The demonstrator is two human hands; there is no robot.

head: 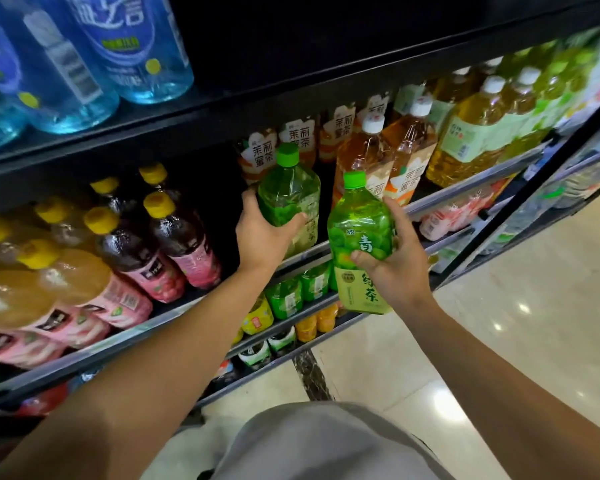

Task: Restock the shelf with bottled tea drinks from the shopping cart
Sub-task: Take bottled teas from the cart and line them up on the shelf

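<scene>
- Grey fabric of the person's clothing (326, 445) fills the bottom middle, nearest the camera, above a glossy cream tiled floor (499, 306).
- Both bare forearms reach forward toward a black metal shelf unit (291, 98).
- Left hand (257, 233) has its grip curled round a clear green-capped plastic bottle of green tea (288, 192), fingers wrapped across its lower body; this bottle stands upright at the front rail of the middle shelf, in the gap between dark drinks and amber ones.
- Right hand (395, 258) grips a second green tea bottle with a bright green label (359, 233) by its middle, held in the air just in front of the shelf edge, slightly tilted.
- Amber tea bottles with white caps and orange-and-white labels (371, 157) stand just behind the two green bottles.
- Dark red drinks with yellow caps and pink labels (174, 233) fill the left of the same shelf.
- Large blue water bottles (84, 64) sit on the shelf above.
- Small green and yellow bottles (284, 299) line the lower shelves.
</scene>
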